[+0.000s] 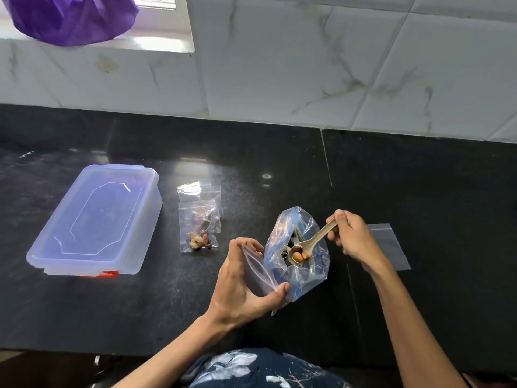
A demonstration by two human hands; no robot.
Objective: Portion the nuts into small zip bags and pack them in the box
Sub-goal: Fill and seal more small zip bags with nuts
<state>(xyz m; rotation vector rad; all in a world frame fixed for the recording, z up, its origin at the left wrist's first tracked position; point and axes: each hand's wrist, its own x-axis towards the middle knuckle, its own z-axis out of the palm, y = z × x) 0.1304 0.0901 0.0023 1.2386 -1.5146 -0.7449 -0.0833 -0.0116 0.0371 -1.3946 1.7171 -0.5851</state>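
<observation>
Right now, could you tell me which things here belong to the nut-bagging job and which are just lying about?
Job: spoon, large bag, small bag, filled bags, spare bag, box.
Lying about: purple bag.

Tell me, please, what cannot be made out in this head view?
- Box: contents veiled by its frosted lid.
- Large bag: remaining nuts masked by crinkled plastic and spoon.
- Rear filled bag: contents blocked by the front bag.
- Purple bag: cut off by the top edge.
</observation>
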